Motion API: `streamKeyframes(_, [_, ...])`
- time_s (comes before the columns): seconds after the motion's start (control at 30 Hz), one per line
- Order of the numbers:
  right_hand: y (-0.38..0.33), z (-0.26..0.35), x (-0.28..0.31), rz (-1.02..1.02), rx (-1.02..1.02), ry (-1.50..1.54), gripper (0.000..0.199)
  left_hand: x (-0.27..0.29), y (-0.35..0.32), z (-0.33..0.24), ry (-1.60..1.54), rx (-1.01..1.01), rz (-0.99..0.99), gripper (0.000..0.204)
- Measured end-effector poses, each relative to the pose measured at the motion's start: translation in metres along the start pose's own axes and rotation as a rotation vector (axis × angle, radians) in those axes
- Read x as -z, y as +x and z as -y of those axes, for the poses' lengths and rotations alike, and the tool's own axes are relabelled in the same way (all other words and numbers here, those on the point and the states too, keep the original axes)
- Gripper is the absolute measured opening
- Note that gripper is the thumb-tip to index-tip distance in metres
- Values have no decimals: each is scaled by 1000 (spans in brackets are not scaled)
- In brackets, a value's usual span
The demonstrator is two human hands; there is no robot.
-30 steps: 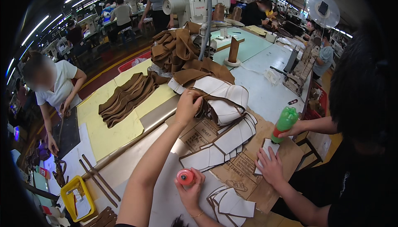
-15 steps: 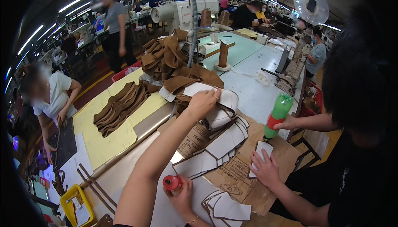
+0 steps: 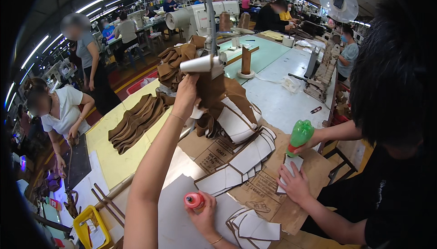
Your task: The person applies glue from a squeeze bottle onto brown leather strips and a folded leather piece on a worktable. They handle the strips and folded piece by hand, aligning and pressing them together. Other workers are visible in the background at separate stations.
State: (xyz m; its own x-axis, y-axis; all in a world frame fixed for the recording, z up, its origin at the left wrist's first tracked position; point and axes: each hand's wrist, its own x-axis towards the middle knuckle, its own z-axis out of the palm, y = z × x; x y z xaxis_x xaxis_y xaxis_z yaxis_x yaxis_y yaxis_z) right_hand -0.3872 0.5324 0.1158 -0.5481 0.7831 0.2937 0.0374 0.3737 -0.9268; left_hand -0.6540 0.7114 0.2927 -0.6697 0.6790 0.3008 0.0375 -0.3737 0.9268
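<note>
My left hand (image 3: 185, 96) is raised over a heap of brown leather-like pieces (image 3: 227, 92), its fingers closed on a curled brown piece with a white underside (image 3: 196, 64). Low in the view, my right hand (image 3: 205, 215) is wrapped round a small red-topped bottle (image 3: 194, 200), which stays upright above a grey-white sheet (image 3: 175, 224). Between my hands and the co-worker, an overlapping row of white pieces with brown edges (image 3: 248, 160) lies on printed cardboard (image 3: 259, 190). Several similar white pieces (image 3: 257, 226) lie fanned out beside my right forearm.
At the right, a co-worker presses a white piece (image 3: 296, 161) down with one hand and tips a green bottle (image 3: 302, 133) over it. Brown strips (image 3: 139, 121) lie on yellow sheets. A yellow basket (image 3: 108, 237) stands lower left; a grey hose (image 3: 209, 17) hangs above the heap.
My left hand has lifted the white-backed piece off the heap, moving up and left. My right hand still holds the bottle. The co-worker's green bottle is slightly lower; a person behind has moved left.
</note>
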Motion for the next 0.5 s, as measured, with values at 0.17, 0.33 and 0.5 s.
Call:
streamKeyframes(0.17, [0, 2, 1, 15, 14, -4, 68, -27, -1, -104, 149, -160, -32, 29])
streamKeyframes(0.33, [0, -4, -4, -18, 39, 50, 68, -25, -7, -149, -239, -235, -42, 29])
streamKeyframes(0.5, [2, -1, -2, 5, 29, 60, 66, -8, -5, -171, -499, -173, -50, 29])
